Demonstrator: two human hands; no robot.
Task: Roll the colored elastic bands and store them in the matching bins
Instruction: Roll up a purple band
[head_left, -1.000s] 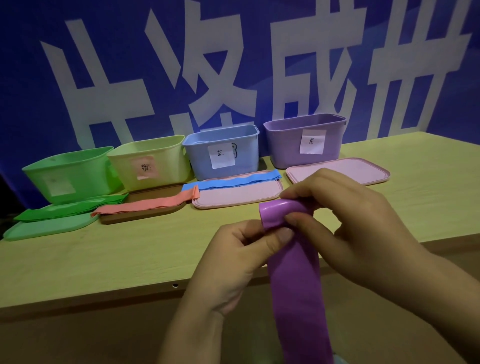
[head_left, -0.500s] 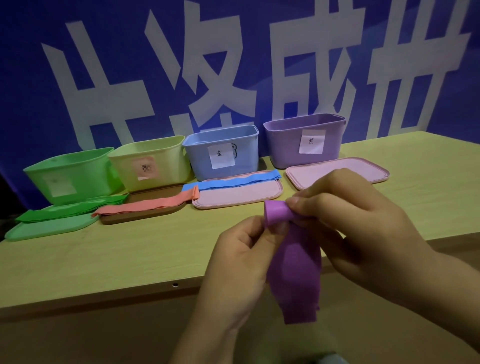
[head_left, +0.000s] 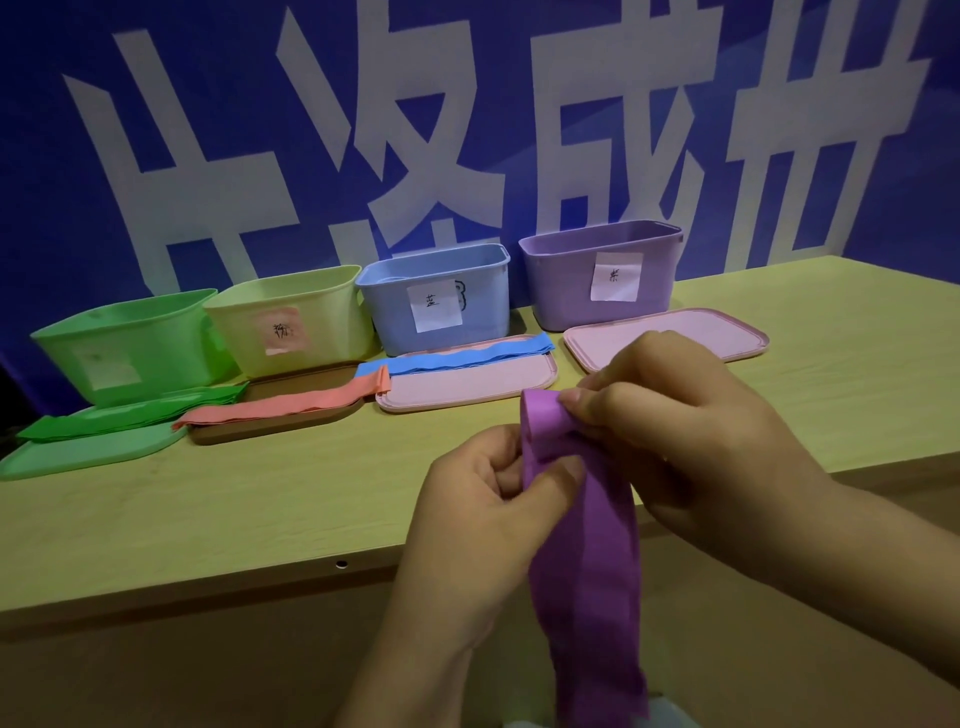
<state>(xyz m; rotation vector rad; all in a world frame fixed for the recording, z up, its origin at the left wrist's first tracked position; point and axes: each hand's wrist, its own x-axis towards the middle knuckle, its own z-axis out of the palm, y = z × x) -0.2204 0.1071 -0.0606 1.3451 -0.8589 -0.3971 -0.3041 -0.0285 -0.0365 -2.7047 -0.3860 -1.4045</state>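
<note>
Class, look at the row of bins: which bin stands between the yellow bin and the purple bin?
The blue bin stands between the yellow bin and the purple bin, as the head view shows.

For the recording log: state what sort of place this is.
Probably a staged sorting workstation, not a home: a wooden table against a blue banner with large white characters, and four paper-labelled bins like the purple bin.

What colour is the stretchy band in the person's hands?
Purple band, seen best in the head view.
</note>
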